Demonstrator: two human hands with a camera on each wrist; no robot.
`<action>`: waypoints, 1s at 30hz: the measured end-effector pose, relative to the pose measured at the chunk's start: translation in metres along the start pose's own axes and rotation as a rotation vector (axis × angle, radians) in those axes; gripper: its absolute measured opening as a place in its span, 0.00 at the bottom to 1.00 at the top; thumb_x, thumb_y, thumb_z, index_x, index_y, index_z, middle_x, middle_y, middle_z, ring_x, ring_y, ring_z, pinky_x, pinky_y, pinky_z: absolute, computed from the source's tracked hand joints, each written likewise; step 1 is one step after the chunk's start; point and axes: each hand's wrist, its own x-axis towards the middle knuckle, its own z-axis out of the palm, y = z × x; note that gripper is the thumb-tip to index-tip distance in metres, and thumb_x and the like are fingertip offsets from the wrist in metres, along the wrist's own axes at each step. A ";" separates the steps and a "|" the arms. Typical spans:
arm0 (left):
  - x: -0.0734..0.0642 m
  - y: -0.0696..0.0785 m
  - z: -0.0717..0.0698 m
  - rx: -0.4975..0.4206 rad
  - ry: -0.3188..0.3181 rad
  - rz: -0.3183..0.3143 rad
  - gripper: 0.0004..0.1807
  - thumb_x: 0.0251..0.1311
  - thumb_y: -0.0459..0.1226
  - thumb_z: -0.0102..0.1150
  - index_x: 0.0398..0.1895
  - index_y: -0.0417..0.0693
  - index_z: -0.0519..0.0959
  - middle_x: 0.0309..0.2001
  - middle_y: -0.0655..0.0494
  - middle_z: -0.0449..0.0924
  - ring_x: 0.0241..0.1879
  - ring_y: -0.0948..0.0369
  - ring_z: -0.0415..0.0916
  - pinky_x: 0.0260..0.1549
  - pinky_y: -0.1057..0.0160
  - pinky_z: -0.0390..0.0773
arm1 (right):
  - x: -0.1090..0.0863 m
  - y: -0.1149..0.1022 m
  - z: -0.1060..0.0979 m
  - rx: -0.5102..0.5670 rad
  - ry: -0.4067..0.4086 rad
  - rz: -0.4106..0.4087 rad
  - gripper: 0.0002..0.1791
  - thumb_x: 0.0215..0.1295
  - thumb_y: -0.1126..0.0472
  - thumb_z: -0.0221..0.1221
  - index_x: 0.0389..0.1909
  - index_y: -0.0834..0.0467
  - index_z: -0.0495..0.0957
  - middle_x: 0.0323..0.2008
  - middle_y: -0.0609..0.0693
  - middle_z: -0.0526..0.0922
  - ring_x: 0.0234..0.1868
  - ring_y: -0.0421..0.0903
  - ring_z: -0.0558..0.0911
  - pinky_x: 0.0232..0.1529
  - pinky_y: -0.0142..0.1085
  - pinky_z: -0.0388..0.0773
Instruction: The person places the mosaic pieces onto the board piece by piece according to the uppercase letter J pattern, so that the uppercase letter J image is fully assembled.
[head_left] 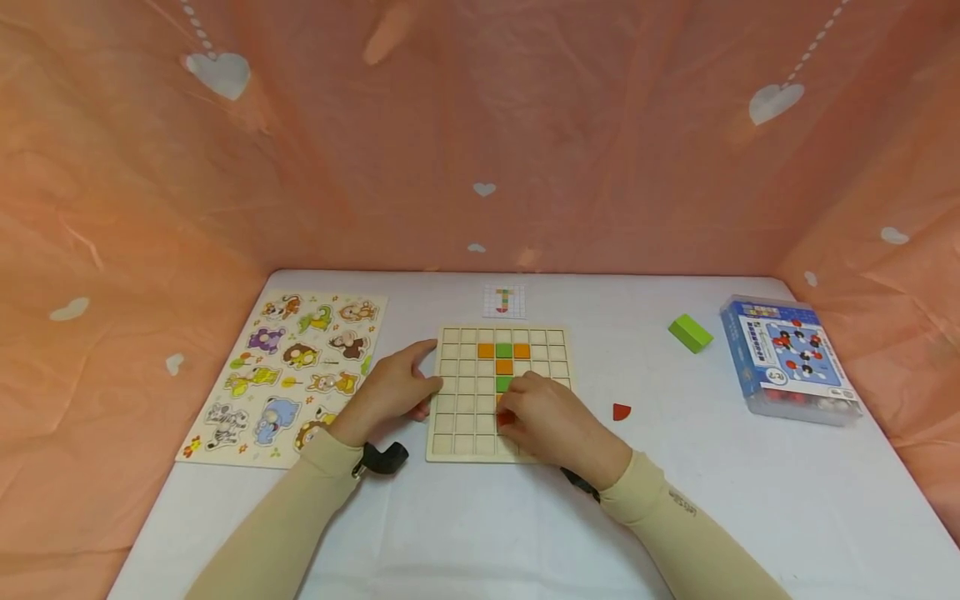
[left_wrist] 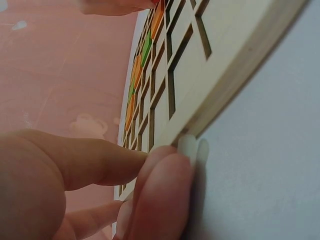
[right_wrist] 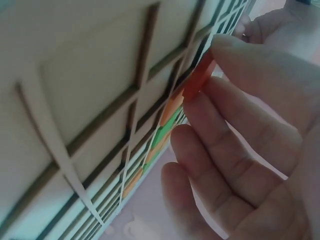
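A wooden grid board (head_left: 465, 424) lies flat with orange and green square tiles (head_left: 504, 367) set in a row and a column below its middle. My right hand (head_left: 553, 421) is over the board's lower middle, pinching a red piece (right_wrist: 200, 77) between thumb and fingers, close by the lowest orange tile. The hand hides part of that tile and the cells around it. At the board's left edge, the fingertips of my left hand (head_left: 393, 381) rest against the rim, thumb and index finger apart. Another red piece, a quarter circle (head_left: 622, 412), lies right of the board.
Behind the board is a small pattern card (head_left: 504, 301). An animal puzzle board (head_left: 292, 333) lies to the left, partly under the left forearm. Toward the right are a green block (head_left: 690, 333) and a clear-sided box (head_left: 791, 358) with a blue label.
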 end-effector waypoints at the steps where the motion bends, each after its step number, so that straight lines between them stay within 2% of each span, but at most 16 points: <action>1: 0.000 0.000 0.000 0.000 -0.001 0.001 0.41 0.72 0.37 0.64 0.86 0.54 0.61 0.31 0.47 0.83 0.22 0.59 0.84 0.26 0.62 0.87 | 0.000 0.000 0.001 0.000 0.001 -0.004 0.05 0.61 0.65 0.74 0.33 0.52 0.89 0.32 0.42 0.84 0.40 0.44 0.80 0.42 0.35 0.82; 6: -0.001 0.000 0.000 0.000 0.000 -0.007 0.41 0.72 0.38 0.65 0.86 0.55 0.61 0.31 0.47 0.83 0.22 0.59 0.84 0.26 0.61 0.87 | 0.001 0.000 0.003 -0.018 0.008 -0.023 0.06 0.59 0.66 0.75 0.33 0.52 0.89 0.32 0.42 0.83 0.39 0.44 0.80 0.42 0.35 0.82; 16: 0.000 0.000 0.000 0.005 0.003 -0.006 0.41 0.72 0.38 0.65 0.86 0.56 0.61 0.31 0.48 0.83 0.22 0.58 0.84 0.26 0.61 0.88 | 0.001 0.001 0.003 -0.017 -0.001 -0.008 0.05 0.60 0.65 0.74 0.34 0.52 0.90 0.33 0.43 0.85 0.40 0.44 0.80 0.42 0.36 0.82; 30: 0.001 0.000 0.000 -0.009 -0.003 -0.015 0.42 0.72 0.38 0.65 0.86 0.56 0.60 0.32 0.47 0.83 0.22 0.59 0.84 0.26 0.61 0.87 | 0.000 0.006 -0.003 0.029 -0.025 0.053 0.05 0.63 0.64 0.74 0.37 0.50 0.91 0.35 0.42 0.85 0.42 0.44 0.81 0.42 0.36 0.82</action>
